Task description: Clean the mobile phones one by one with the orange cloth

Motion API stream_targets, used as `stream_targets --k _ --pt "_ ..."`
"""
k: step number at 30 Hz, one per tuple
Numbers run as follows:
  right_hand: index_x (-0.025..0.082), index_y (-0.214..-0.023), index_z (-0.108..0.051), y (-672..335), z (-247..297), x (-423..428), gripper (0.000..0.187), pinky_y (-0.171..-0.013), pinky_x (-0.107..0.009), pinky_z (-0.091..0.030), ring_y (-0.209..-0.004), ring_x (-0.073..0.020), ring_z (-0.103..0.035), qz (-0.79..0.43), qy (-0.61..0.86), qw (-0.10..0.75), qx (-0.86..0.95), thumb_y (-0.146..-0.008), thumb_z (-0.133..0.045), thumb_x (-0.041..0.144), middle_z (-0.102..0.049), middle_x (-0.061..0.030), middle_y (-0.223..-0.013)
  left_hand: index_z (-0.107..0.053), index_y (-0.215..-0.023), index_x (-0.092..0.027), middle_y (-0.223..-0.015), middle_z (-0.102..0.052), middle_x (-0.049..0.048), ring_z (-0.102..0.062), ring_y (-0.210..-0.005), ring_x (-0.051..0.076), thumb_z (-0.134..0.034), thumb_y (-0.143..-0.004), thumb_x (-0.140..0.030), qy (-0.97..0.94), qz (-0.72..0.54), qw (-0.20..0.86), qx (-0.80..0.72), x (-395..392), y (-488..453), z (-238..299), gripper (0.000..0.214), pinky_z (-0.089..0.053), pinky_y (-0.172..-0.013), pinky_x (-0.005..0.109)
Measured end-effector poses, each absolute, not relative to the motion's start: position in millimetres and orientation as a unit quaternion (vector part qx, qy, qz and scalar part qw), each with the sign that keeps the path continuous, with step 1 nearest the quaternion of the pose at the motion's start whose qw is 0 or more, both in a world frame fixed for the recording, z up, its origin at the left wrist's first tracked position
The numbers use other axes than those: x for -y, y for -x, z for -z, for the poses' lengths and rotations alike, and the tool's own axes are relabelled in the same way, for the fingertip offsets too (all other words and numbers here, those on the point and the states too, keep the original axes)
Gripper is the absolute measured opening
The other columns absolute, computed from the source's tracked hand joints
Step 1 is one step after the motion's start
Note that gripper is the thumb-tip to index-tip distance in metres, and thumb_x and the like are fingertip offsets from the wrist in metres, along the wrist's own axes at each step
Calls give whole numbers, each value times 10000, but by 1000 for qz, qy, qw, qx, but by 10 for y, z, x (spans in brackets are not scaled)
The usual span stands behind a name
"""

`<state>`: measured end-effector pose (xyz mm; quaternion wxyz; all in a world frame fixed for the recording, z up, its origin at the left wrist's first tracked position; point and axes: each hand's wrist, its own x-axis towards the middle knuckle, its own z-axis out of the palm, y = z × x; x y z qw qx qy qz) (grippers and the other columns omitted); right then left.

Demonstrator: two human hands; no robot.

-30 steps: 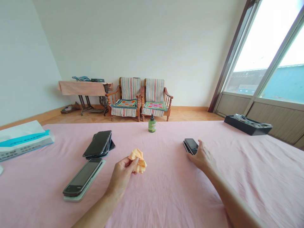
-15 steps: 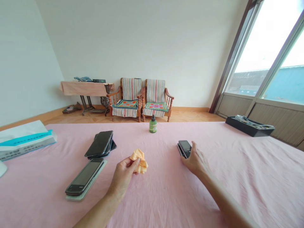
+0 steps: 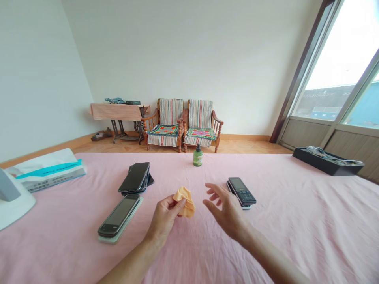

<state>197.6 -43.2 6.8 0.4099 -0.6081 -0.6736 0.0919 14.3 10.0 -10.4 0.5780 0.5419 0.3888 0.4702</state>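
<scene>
Left hand (image 3: pixel 166 215) pinches orange cloth (image 3: pixel 185 196) | right hand (image 3: pixel 226 207) spread, empty, beside keypad phone (image 3: pixel 242 191) | my call: hold phone by edges, wipe with light strokes.

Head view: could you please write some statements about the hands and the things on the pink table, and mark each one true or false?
1. The left hand pinches the orange cloth. True.
2. The right hand grips the keypad phone. False: it hovers open and holds nothing.
3. The green bottle lies on its side. False: it stands upright.
4. The black tray sits on the right part of the pink table. True.
</scene>
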Motion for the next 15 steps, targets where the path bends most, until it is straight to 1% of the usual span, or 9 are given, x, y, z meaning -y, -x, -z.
stream_targets --k 3,5,7,11,13,15 --pt "237 -1234 -435 -1703 54 455 442 -750 -339 -505 -885 -189 -602 -118 559 434 696 -819 -569 307 -594 -71 -1077 -700 -801 -114 -721 -681 68 -608 -686 200 -724 -667 -436 -551 -452 602 -361 -62 -158 71 349 -446 -631 266" --pt "241 -1247 -407 -1597 136 466 452 -786 -350 -504 -934 -194 -590 -112 542 461 693 -825 -564 281 -579 -78 -1106 -704 -807 -117 -752 -694 80 -627 -743 227 -724 -676 -430 -551 -434 629 -334 -38 -168 54 340 -463 -687 293" --pt "255 -1236 -420 -1543 187 472 411 -778 -330 -508 -919 -184 -592 -108 534 476 690 -842 -533 229 -586 -65 -1072 -706 -796 -121 -754 -698 81 -629 -733 222 -722 -686 -417 -550 -420 652 -310 -22 -177 48 317 -462 -690 293" --pt "260 -1131 -517 -1529 196 471 306 -682 -259 -505 -792 -151 -599 -119 528 481 690 -846 -504 148 -591 -36 -961 -705 -741 -127 -688 -677 46 -596 -645 168 -725 -705 -362 -560 -406 660 -294 -17 -180 54 239 -434 -631 244" --pt "242 -1056 -556 -1548 191 465 250 -674 -246 -496 -765 -145 -594 -122 526 497 679 -840 -500 129 -586 -30 -917 -706 -755 -128 -691 -670 36 -592 -664 161 -717 -722 -342 -568 -395 663 -287 -20 -176 54 217 -428 -645 238" --pt "228 -982 -584 -1572 193 460 205 -685 -244 -487 -771 -148 -593 -121 530 512 665 -834 -496 116 -583 -27 -885 -704 -812 -129 -726 -674 43 -602 -720 176 -703 -739 -348 -574 -382 667 -283 -22 -173 52 231 -428 -668 244"
